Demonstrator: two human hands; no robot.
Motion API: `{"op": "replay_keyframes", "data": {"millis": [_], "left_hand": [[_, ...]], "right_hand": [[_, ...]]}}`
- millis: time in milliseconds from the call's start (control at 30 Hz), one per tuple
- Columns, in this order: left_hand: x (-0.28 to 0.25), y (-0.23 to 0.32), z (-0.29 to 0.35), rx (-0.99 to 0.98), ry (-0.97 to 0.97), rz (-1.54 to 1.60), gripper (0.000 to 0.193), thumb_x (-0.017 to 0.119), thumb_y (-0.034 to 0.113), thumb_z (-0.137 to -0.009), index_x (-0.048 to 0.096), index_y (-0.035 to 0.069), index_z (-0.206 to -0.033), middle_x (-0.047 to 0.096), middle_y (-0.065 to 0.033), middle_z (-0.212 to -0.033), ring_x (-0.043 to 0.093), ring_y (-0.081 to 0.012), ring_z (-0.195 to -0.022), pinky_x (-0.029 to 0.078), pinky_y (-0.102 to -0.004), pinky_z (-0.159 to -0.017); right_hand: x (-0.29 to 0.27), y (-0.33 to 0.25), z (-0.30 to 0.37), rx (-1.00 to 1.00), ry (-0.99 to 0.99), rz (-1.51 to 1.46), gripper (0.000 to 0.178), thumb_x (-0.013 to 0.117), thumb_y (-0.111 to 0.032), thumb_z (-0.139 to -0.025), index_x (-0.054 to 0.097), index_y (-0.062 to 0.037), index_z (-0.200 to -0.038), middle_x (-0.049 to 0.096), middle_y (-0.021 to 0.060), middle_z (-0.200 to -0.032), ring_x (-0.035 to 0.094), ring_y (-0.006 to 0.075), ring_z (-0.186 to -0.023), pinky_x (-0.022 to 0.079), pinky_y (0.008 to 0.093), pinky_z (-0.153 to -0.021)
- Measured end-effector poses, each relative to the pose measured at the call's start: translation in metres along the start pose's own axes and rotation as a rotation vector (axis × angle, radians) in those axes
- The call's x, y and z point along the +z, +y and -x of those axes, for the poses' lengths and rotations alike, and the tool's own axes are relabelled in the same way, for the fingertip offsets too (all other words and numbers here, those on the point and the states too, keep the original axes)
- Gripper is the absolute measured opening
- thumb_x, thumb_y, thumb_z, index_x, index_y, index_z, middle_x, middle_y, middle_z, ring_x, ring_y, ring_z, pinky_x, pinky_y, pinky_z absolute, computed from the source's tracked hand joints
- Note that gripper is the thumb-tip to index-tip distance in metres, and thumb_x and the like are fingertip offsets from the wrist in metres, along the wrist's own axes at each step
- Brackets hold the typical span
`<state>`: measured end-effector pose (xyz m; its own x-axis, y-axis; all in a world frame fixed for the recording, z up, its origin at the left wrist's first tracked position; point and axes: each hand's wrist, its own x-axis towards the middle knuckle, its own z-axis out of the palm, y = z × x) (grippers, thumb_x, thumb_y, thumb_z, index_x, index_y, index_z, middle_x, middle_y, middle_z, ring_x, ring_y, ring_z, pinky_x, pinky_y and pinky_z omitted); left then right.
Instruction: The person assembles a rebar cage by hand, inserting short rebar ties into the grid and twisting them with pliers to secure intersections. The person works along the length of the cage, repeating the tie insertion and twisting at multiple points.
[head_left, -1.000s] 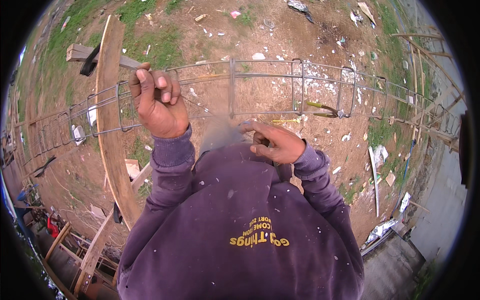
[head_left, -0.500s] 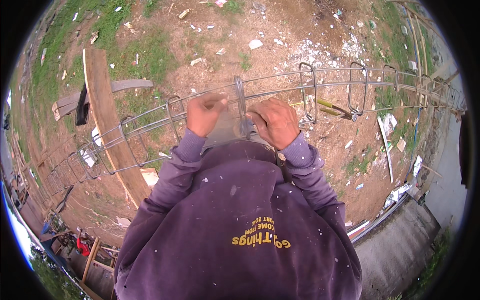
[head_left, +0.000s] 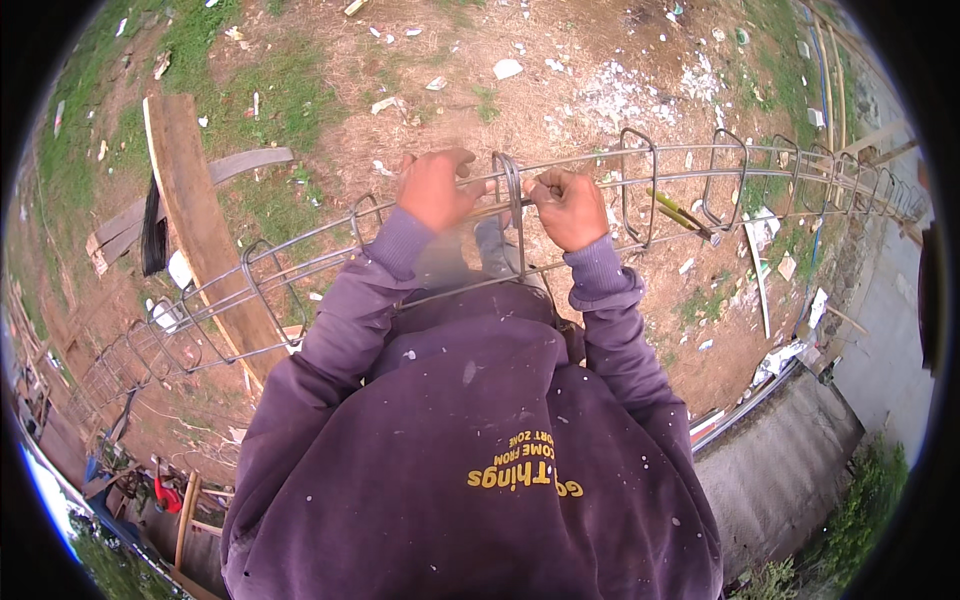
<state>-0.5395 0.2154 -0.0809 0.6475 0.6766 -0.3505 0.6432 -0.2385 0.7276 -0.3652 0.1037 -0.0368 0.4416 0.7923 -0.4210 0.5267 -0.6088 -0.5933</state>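
A long cage of steel bars with square stirrups crosses in front of me. My left hand lies over the upper bars, just left of a doubled stirrup. Its fingers are curled on a bar, with a gap between index finger and thumb. Across that stirrup my right hand is closed in a pinch at the bar; whatever is between its fingertips is too small to make out. Pincers with yellow-green handles sit at the cage, right of my right hand.
Under the cage's left part lies a wooden plank, crossing a greyish board beside a bundle of black strands. White scraps litter the dirt and grass. At lower right is a concrete slab. A person in red is far left.
The doubled stirrup appears farther right, between my hands. My left hand has come right and up onto the bars. My right hand has shifted slightly right and closed into a pinch.
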Motion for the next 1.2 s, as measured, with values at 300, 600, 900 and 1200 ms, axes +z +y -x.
{"op": "replay_keyframes", "data": {"millis": [300, 600, 900, 1200], "left_hand": [[-0.013, -0.022, -0.042, -0.022, -0.318, 0.424, 0.033, 0.07, 0.03, -0.088, 0.074, 0.0, -0.099, 0.073, -0.0125, -0.08, 0.068, -0.0211, -0.072, 0.052, -0.0354, -0.071], [-0.004, 0.008, -0.037, 0.172, -0.052, 0.328, 0.019, 0.072, 0.019, -0.085, 0.075, 0.007, -0.099, 0.074, -0.014, -0.09, 0.07, -0.0264, -0.076, 0.054, -0.0341, -0.07], [0.019, 0.011, -0.028, 0.354, 0.141, 0.329, 0.016, 0.069, 0.016, -0.088, 0.072, 0.006, -0.1, 0.072, -0.0141, -0.084, 0.068, -0.0329, -0.07, 0.053, -0.0393, -0.064], [0.032, 0.025, -0.01, 0.195, 0.258, 0.292, 0.017, 0.07, 0.017, -0.09, 0.074, 0.003, -0.098, 0.074, -0.0138, -0.088, 0.072, -0.0241, -0.072, 0.055, -0.0337, -0.063]], "right_hand": [[-0.014, -0.04, 0.009, -0.026, -0.015, 0.213, 0.019, 0.064, -0.023, -0.088, 0.069, -0.0051, -0.091, 0.066, 0.0206, -0.072, 0.066, 0.0406, -0.072, 0.05, 0.0488, -0.069], [-0.025, -0.061, 0.036, -0.149, 0.081, 0.317, 0.015, 0.065, -0.02, -0.088, 0.063, -0.0052, -0.09, 0.064, 0.0183, -0.068, 0.064, 0.0381, -0.062, 0.048, 0.0481, -0.057], [-0.047, -0.061, 0.013, -0.404, -0.044, 0.456, 0.011, 0.065, -0.018, -0.087, 0.065, -0.0079, -0.092, 0.064, 0.0154, -0.066, 0.064, 0.0352, -0.062, 0.048, 0.0459, -0.057], [-0.041, 0.003, -0.154, -0.293, -0.588, 0.433, 0.031, 0.082, -0.036, -0.074, 0.077, -0.0118, -0.093, 0.071, 0.0105, -0.085, 0.068, 0.0247, -0.084, 0.052, 0.0407, -0.077]]}}
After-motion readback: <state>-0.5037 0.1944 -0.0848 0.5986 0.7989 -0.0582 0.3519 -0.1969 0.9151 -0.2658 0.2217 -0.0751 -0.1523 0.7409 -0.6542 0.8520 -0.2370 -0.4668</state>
